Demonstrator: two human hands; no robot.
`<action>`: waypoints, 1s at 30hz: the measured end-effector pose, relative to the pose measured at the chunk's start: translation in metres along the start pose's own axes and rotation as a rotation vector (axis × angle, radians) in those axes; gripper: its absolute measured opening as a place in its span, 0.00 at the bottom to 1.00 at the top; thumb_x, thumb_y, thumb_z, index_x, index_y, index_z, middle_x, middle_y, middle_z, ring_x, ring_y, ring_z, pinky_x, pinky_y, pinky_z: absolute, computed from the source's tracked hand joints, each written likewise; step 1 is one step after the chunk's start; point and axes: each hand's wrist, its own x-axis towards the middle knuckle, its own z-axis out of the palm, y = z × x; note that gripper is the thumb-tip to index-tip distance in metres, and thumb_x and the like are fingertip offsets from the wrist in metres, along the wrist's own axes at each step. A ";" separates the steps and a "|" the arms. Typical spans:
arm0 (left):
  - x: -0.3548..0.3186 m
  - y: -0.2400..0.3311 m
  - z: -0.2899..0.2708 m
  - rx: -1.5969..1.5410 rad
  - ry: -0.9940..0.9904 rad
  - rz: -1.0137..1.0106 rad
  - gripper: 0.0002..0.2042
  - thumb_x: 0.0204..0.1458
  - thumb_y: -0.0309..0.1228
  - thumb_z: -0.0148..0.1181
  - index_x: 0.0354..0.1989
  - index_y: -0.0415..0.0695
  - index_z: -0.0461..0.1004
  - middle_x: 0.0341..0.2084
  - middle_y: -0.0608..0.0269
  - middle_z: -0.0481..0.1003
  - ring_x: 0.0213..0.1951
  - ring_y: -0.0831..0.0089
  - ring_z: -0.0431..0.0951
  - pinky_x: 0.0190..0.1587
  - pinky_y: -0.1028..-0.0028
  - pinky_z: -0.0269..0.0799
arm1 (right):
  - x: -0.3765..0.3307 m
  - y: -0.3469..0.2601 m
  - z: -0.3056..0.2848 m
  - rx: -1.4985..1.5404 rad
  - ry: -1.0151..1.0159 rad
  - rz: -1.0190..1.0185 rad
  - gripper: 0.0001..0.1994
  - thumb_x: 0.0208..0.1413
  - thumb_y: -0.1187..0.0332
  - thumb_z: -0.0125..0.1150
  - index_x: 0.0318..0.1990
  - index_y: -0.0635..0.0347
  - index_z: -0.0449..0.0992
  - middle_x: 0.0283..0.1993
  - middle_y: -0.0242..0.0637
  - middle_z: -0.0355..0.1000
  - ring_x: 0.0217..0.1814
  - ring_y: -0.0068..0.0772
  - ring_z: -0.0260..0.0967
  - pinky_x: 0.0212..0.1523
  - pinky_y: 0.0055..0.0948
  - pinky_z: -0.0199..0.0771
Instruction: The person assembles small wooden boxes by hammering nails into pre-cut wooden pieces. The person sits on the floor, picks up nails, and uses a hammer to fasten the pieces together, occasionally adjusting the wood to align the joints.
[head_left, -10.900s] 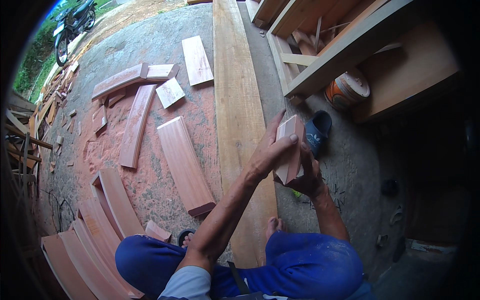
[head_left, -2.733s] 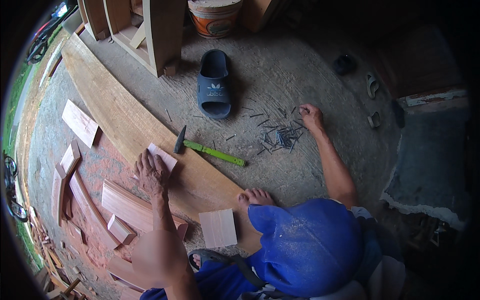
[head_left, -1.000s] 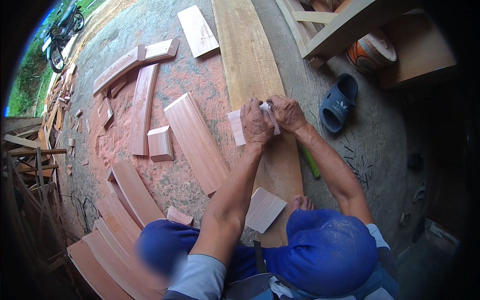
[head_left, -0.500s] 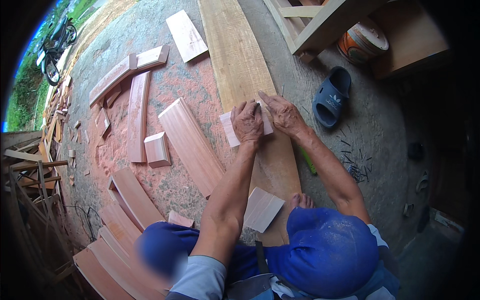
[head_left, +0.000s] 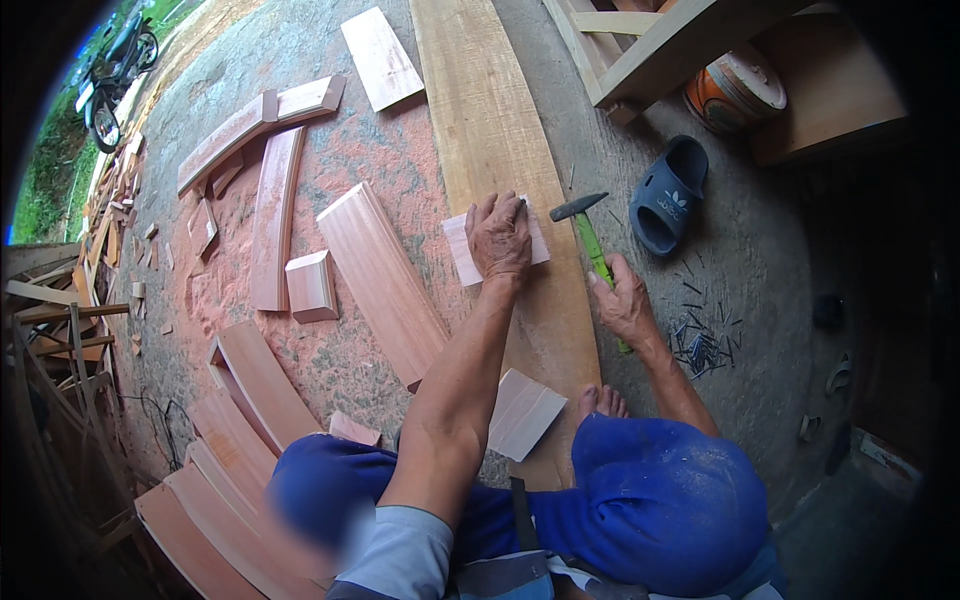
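Observation:
My left hand (head_left: 499, 240) presses down on a small pale pink wood block (head_left: 462, 254) lying across a long brown board (head_left: 490, 110). Its fingers point away from me, held at the block's far edge; whether a nail sits between them is too small to tell. My right hand (head_left: 628, 302) is closed round the green handle of a hammer (head_left: 588, 225), just right of the board. The hammer's dark head hangs over the board's right edge, apart from the block. Another cut block (head_left: 526, 414) rests on the board nearer my bare foot (head_left: 604, 402).
Loose nails (head_left: 703, 345) lie on the concrete at right, near a blue slipper (head_left: 668, 196). Pink sawdust and several wood pieces, including a wide plank (head_left: 385, 285), cover the floor at left. A bucket (head_left: 735, 92) and wooden frame (head_left: 660, 55) stand far right.
My right hand has left the block, moved right and nearer to me, and picked up the hammer from beside the board. My left hand stays on the block.

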 end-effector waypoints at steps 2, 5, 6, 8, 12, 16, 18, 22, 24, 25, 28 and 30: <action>-0.001 -0.003 -0.001 0.013 0.004 0.001 0.09 0.59 0.35 0.62 0.44 0.50 0.85 0.50 0.65 0.83 0.61 0.60 0.75 0.72 0.57 0.56 | 0.002 -0.037 -0.007 -0.017 0.101 -0.176 0.19 0.68 0.66 0.55 0.63 0.61 0.68 0.37 0.58 0.76 0.41 0.61 0.77 0.42 0.50 0.75; -0.001 -0.003 -0.001 0.027 -0.005 -0.001 0.11 0.60 0.37 0.62 0.46 0.50 0.85 0.51 0.66 0.82 0.61 0.61 0.75 0.73 0.57 0.56 | 0.009 -0.062 -0.014 -0.155 -0.019 -0.109 0.27 0.67 0.71 0.53 0.73 0.56 0.60 0.36 0.55 0.75 0.37 0.58 0.77 0.39 0.49 0.76; -0.001 -0.001 -0.001 0.030 -0.009 -0.001 0.11 0.60 0.37 0.61 0.46 0.50 0.85 0.51 0.66 0.82 0.61 0.61 0.75 0.73 0.57 0.56 | 0.012 -0.058 -0.014 -0.213 -0.001 -0.211 0.29 0.67 0.72 0.52 0.75 0.54 0.57 0.35 0.55 0.74 0.36 0.57 0.76 0.39 0.49 0.76; -0.002 -0.001 0.000 0.030 0.005 0.010 0.10 0.60 0.36 0.61 0.45 0.50 0.85 0.51 0.66 0.83 0.61 0.60 0.75 0.72 0.57 0.56 | 0.016 -0.053 -0.007 -0.320 0.021 -0.415 0.33 0.67 0.72 0.51 0.79 0.49 0.51 0.33 0.54 0.73 0.33 0.56 0.76 0.37 0.50 0.77; -0.002 -0.001 0.002 0.012 0.032 0.017 0.08 0.58 0.34 0.62 0.43 0.51 0.84 0.50 0.66 0.83 0.60 0.59 0.75 0.72 0.56 0.57 | 0.012 -0.063 -0.012 -0.445 0.004 -0.426 0.35 0.65 0.73 0.52 0.79 0.46 0.51 0.30 0.52 0.72 0.30 0.54 0.75 0.36 0.50 0.77; -0.002 -0.002 0.000 0.022 0.004 0.018 0.08 0.58 0.34 0.61 0.43 0.51 0.84 0.51 0.67 0.83 0.60 0.59 0.75 0.72 0.57 0.57 | 0.021 -0.061 -0.010 -0.516 -0.060 -0.368 0.38 0.62 0.75 0.54 0.79 0.44 0.51 0.30 0.51 0.72 0.30 0.53 0.75 0.34 0.49 0.77; -0.002 -0.005 -0.001 0.033 0.023 0.024 0.08 0.58 0.34 0.61 0.43 0.52 0.84 0.51 0.68 0.83 0.60 0.60 0.75 0.72 0.57 0.57 | 0.014 -0.069 -0.009 -0.439 0.005 -0.431 0.38 0.62 0.75 0.54 0.79 0.44 0.51 0.29 0.51 0.72 0.29 0.54 0.75 0.34 0.50 0.77; -0.002 -0.001 -0.002 0.030 -0.015 0.017 0.11 0.60 0.36 0.62 0.47 0.51 0.84 0.51 0.67 0.82 0.62 0.60 0.75 0.73 0.57 0.55 | 0.006 -0.073 -0.005 -0.494 0.042 -0.430 0.35 0.65 0.74 0.53 0.79 0.45 0.51 0.30 0.54 0.73 0.29 0.56 0.75 0.35 0.51 0.75; 0.000 0.003 -0.002 0.011 -0.017 0.012 0.10 0.60 0.36 0.61 0.46 0.51 0.84 0.51 0.65 0.82 0.61 0.60 0.75 0.73 0.56 0.54 | 0.014 -0.066 -0.003 -0.539 -0.018 -0.362 0.34 0.66 0.74 0.53 0.79 0.46 0.51 0.30 0.55 0.74 0.29 0.56 0.75 0.33 0.50 0.74; -0.003 0.004 -0.003 0.006 -0.027 0.011 0.10 0.60 0.36 0.61 0.47 0.51 0.84 0.51 0.65 0.82 0.61 0.60 0.75 0.73 0.57 0.54 | 0.017 -0.060 -0.003 -0.520 -0.049 -0.331 0.35 0.66 0.75 0.53 0.79 0.46 0.51 0.30 0.55 0.74 0.29 0.55 0.75 0.32 0.49 0.74; 0.002 0.003 -0.007 0.050 -0.045 0.021 0.12 0.61 0.33 0.58 0.51 0.49 0.81 0.49 0.62 0.82 0.59 0.58 0.76 0.72 0.57 0.55 | 0.012 -0.076 -0.004 -0.418 0.037 -0.420 0.35 0.66 0.73 0.54 0.79 0.46 0.52 0.29 0.55 0.73 0.29 0.55 0.75 0.32 0.50 0.74; 0.002 0.000 -0.005 0.038 -0.024 0.007 0.15 0.61 0.30 0.56 0.56 0.46 0.78 0.49 0.61 0.83 0.58 0.57 0.76 0.72 0.57 0.56 | -0.002 -0.091 -0.010 -0.338 0.134 -0.507 0.34 0.67 0.71 0.53 0.78 0.46 0.52 0.29 0.56 0.73 0.30 0.57 0.75 0.34 0.51 0.74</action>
